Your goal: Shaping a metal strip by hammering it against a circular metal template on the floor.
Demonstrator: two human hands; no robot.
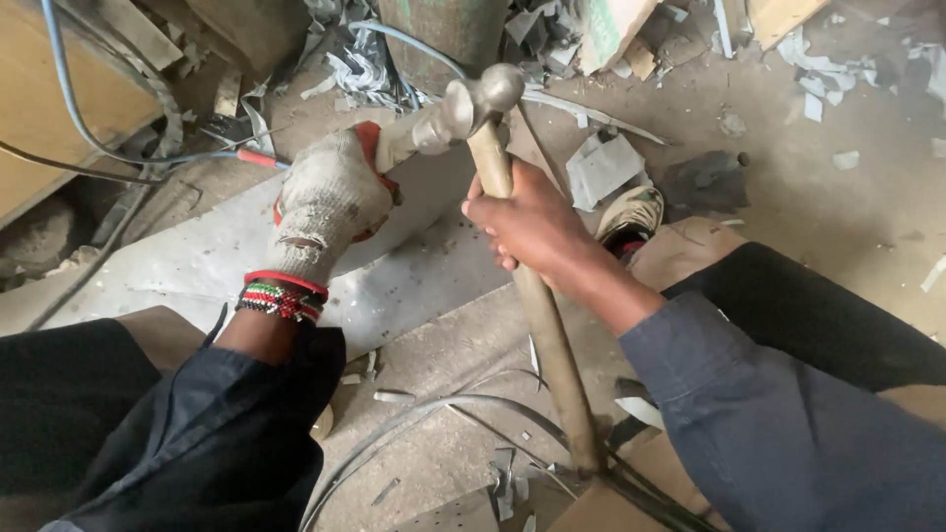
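Ball-peen hammer, both hands on it over the floor

Bare right-hand fingers [493, 222] were clenched high on the wooden handle [547, 335]; gloved left hand [330, 202] gripped something red right by the steel head [463, 106]. Looked top-heavy and stiff, smooth wood probably slippery, so holding nearer the handle's low end seemed smarter.

Floor: dusty grey concrete [788, 197], worn and stained, lit by flat daylight.
Sheet metal: a pale grey sheet [197, 261] lay flat across the floor's left and middle.
Scraps: grey metal offcuts [603, 167] were scattered along the top edge and to the right.
Cardboard: brown pieces [680, 251] lay at the right and the bottom edge.
Wooden board: a tan panel [44, 108] stood at the top left corner.
Cable: a blue cable [94, 138] curved over the board's edge.
Wire: thin grey wires [424, 414] curled near the bottom.
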